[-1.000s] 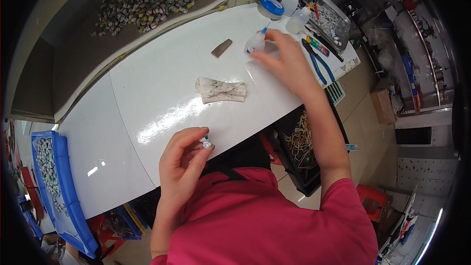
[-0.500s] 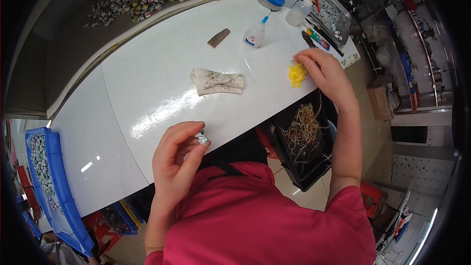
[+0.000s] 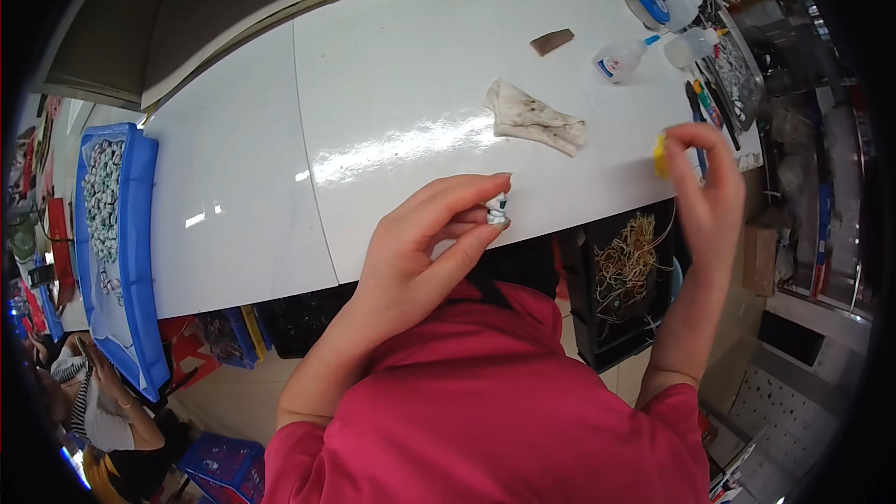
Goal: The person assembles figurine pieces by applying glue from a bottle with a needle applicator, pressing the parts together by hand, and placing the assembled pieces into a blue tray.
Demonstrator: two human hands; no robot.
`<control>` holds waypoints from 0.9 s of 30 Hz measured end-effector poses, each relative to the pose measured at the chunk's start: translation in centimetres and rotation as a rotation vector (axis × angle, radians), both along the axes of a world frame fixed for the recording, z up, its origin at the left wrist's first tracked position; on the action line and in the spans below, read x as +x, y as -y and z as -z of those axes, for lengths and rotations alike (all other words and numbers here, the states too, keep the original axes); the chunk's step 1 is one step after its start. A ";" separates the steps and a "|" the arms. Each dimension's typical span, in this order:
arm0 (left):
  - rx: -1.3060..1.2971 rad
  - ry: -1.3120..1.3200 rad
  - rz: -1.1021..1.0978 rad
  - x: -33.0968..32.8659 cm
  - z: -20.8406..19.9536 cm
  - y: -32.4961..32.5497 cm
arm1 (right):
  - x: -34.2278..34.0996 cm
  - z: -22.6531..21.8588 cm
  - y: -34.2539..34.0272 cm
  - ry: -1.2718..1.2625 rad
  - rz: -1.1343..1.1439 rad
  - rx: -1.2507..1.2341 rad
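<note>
At frame centre, the left hand (image 3: 425, 247) pinches a small white part (image 3: 497, 210), mostly hidden; the right hand (image 3: 709, 191) grips a half-covered yellow piece (image 3: 660, 155) above the bench (image 3: 392, 112).

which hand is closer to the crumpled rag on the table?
Left, narrowly. The left hand, pinching a small white part, sits below the crumpled rag. The right hand, holding a yellow piece, is off to its right.

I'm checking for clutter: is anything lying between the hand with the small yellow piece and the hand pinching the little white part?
Nothing visible does. Between the right hand with the yellow piece and the left hand pinching the white part is only bare white table; the stained cloth lies farther back.
</note>
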State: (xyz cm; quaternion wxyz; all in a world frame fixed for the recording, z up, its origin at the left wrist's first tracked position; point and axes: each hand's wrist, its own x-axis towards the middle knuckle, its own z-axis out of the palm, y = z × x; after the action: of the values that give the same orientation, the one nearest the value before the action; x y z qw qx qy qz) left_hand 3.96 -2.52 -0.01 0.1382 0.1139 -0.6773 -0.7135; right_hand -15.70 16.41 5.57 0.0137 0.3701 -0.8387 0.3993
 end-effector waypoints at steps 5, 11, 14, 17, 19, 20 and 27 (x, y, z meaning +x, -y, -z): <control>0.046 -0.027 0.004 0.4 0.2 0.1 | 5.3 2.8 4.7 0.032 -0.510 -0.071; -0.048 -0.021 -0.004 0.7 0.2 0.5 | 6.8 5.2 5.5 0.334 -0.567 -0.192; -0.047 -0.019 -0.018 0.7 0.2 0.3 | 6.9 5.5 5.4 0.406 -0.536 -0.239; -0.046 -0.018 -0.025 0.6 0.2 0.2 | 6.8 5.6 5.2 0.428 -0.526 -0.224; -0.064 -0.018 -0.031 0.6 0.2 0.1 | 6.7 5.6 5.1 0.467 -0.522 -0.227; -0.081 -0.020 -0.040 0.6 0.2 0.0 | 6.6 5.6 5.1 0.468 -0.521 -0.228; -0.148 0.002 -0.046 0.5 0.4 -0.1 | 5.9 5.3 5.1 0.481 -0.574 -0.202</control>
State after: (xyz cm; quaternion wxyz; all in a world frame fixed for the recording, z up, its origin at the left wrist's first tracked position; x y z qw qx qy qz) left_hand 4.42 -2.43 -0.39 0.1618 0.1196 -0.7256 -0.6581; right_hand -9.80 11.26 0.24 -0.2594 0.4821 -0.6368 0.5429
